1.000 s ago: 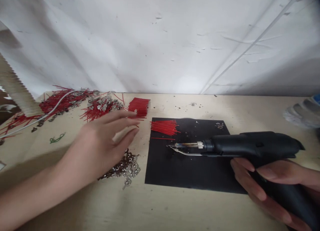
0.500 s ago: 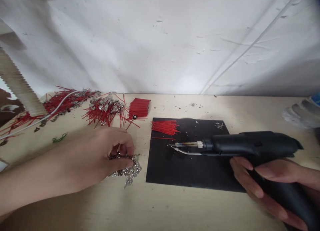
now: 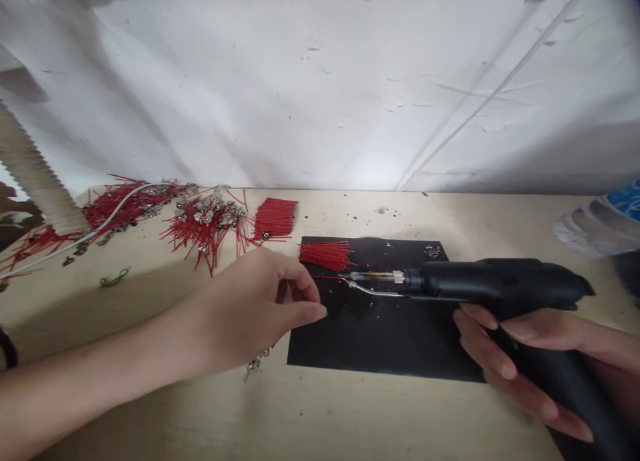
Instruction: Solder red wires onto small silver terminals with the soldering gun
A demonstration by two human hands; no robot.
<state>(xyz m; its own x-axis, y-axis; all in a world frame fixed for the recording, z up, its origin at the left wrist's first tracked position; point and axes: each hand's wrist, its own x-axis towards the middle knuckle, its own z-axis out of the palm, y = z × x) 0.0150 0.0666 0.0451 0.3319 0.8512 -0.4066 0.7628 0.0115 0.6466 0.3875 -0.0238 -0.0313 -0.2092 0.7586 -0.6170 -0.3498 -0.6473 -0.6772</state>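
Note:
My right hand (image 3: 540,361) is wrapped round the handle of a black soldering gun (image 3: 485,281). The gun's tip and its thin feed tube point left, at the end of a single red wire (image 3: 328,277) on the black mat (image 3: 400,348). My left hand (image 3: 245,308) hovers over the mat's left edge with thumb and fingers curled close together; whatever lies between them is hidden. Below that hand a few small metal terminals (image 3: 256,364) show, the others covered by it. A fanned row of red wires (image 3: 326,254) lies on the mat's upper left.
A neat stack of red wires (image 3: 275,217) stands behind the mat. Wires with metal ends form one pile (image 3: 210,224) and another farther left (image 3: 125,204), crossed by a white cable (image 3: 113,218). A clear bottle (image 3: 595,224) is at right; small metal bits (image 3: 433,252) lie on the mat.
My left hand has moved from the metal terminals up and right to the mat's edge. The soldering gun's tip has shifted upward to the end of the single red wire.

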